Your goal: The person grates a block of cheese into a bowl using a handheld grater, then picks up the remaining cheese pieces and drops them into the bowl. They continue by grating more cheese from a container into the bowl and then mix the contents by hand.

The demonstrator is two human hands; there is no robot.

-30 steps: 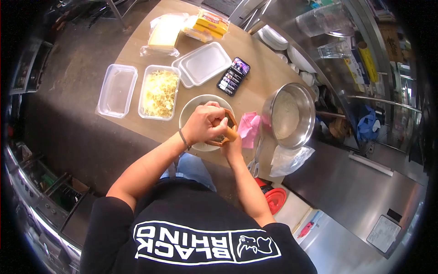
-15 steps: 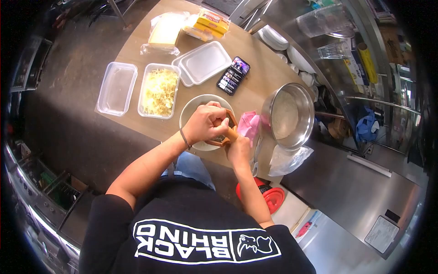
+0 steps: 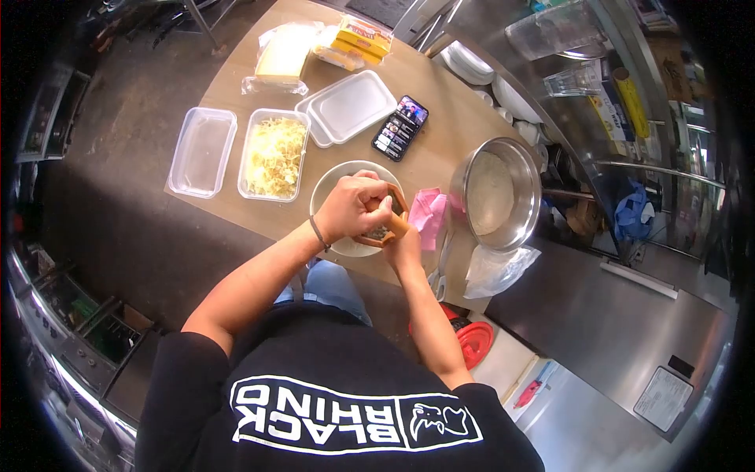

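Note:
A brown, many-sided wooden tool [image 3: 399, 201] with a short thick handle [image 3: 399, 226] lies over the pale round bowl [image 3: 324, 189]. My right hand [image 3: 404, 248] is closed round the handle. Above the tool, my left hand [image 3: 355, 206] is closed, its fingers curled over the inside; what it grips is hidden. Speckled grey material [image 3: 380, 233] shows inside the tool. A folded pink cloth [image 3: 429, 219] sits just right of my hands.
Shredded yellow food [image 3: 274, 157] fills one plastic tub; another tub [image 3: 201, 153] stands left of it. Beyond are lids [image 3: 354, 106], a phone [image 3: 400, 128], a pale block [image 3: 283, 55] and yellow boxes [image 3: 363, 39]. Right: metal bowl [image 3: 531, 193], plastic bag [image 3: 499, 271], scissors [image 3: 439, 283].
My left hand has shifted slightly on the tool, its fingers at a slightly different angle. My right hand keeps hold of the handle. The whole view has shifted a little.

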